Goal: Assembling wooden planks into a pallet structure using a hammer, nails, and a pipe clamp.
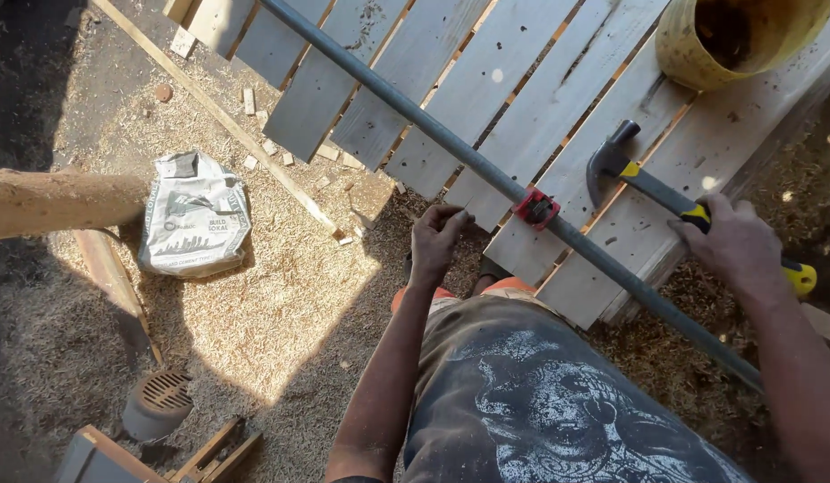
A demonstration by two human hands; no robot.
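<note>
While my right hand (741,243) is wrapped tight around the black and yellow handle of the claw hammer (647,183), the steel head sits over one of the outer boards, near the slatted panel's (486,89) right side. My left hand (435,240) rests at the near end of a middle slat, fingers curled down on the board end; I cannot tell whether it truly grips the wood or only steadies it.

A long grey pipe clamp (451,148) runs diagonally across the panel from upper left to lower right, passing between my two hands, with its red jaw piece (536,207) seated right at the near edge of the boards. That bar overhangs the panel at the lower right, close under my right forearm.

The slats end in a staggered line toward me, so the near edge is uneven. A yellow bucket (737,36) stands on the panel's far right corner, well apart from the hammer.

To my left the sawdust-covered ground (280,313) is open, with a grey cement bag (195,224), a thin loose batten (227,116) and a log (57,201) farther out.
</note>
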